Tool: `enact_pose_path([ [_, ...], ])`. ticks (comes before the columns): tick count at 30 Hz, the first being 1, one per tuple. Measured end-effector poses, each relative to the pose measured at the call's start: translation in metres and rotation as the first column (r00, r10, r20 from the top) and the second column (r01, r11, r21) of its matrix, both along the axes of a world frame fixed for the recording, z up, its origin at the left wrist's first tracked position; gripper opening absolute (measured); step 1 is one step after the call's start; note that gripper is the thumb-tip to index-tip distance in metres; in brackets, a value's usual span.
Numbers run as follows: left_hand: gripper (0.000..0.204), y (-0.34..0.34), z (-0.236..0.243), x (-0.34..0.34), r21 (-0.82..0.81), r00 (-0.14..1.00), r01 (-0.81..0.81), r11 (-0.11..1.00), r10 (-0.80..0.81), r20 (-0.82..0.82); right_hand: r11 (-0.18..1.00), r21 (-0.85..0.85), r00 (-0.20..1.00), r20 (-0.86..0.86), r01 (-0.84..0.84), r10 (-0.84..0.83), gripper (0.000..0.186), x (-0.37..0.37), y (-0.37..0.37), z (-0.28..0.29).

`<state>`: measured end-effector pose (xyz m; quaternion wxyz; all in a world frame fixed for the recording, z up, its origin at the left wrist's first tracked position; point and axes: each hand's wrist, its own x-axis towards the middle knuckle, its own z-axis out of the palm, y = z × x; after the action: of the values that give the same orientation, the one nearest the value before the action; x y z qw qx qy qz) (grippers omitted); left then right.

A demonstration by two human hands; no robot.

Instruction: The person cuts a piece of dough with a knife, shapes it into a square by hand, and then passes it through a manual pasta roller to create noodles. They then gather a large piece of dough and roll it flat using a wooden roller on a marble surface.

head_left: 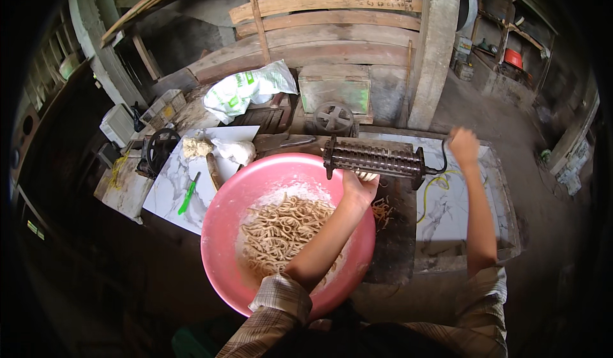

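Observation:
A dark metal hand-cranked roller machine [373,158] with ridged rollers stands at the far right edge of a large pink basin [220,249]. My right hand [464,146], a little blurred, is closed round its bent crank handle [444,157]. Just under the rollers is my left hand [359,189], reaching across the basin. Pale strips show beside its fingers, which the machine mostly hides. Short, thick dough strands [281,230] dusted with flour lie heaped in the basin.
Left of the basin, a marbled board [172,195] holds a green-handled knife [189,194], a dough lump [196,147], a white plastic bag [234,150] and a wooden stick [213,170]. A white-green sack [249,90] lies behind. Yellow cord [423,208] crosses the right tabletop.

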<state>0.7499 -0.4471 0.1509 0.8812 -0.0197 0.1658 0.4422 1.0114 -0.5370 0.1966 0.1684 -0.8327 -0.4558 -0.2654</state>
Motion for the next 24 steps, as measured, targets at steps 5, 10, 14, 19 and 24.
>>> enact_pose_path([
  [5, 0.033, 0.001, -0.013, -0.018, 0.044, 0.996, 0.017, 0.999, -0.013, -0.091, 0.998, -0.062, 0.946, -0.324, -0.012, -0.008, 0.016, -0.085, -0.072, -0.109],
  [10, 0.029, -0.006, -0.029, -0.017, -0.013, 0.985, 0.055, 0.998, -0.056, -0.161, 0.988, -0.135, 0.962, -0.248, 0.079, -0.111, 0.013, -0.095, -0.125, -0.128],
  [14, 0.035, 0.003, -0.05, -0.037, 0.039, 0.983, 0.174, 0.984, -0.171, -0.063, 0.988, -0.031, 0.844, -0.524, -0.153, 0.115, 0.023, -0.117, -0.141, -0.153],
  [19, 0.04, -0.02, -0.006, -0.078, 0.002, 0.881, 0.328, 0.945, -0.305, -0.361, 0.895, 0.383, 0.282, -0.854, -0.227, 0.437, 0.029, -0.192, -0.125, -0.087],
  [24, 0.033, -0.03, 0.025, -0.138, 0.169, 0.871, 0.369, 0.914, -0.277, -0.406, 0.704, 0.707, -0.384, -0.67, -0.068, 0.636, 0.03, -0.269, -0.079, -0.029],
])
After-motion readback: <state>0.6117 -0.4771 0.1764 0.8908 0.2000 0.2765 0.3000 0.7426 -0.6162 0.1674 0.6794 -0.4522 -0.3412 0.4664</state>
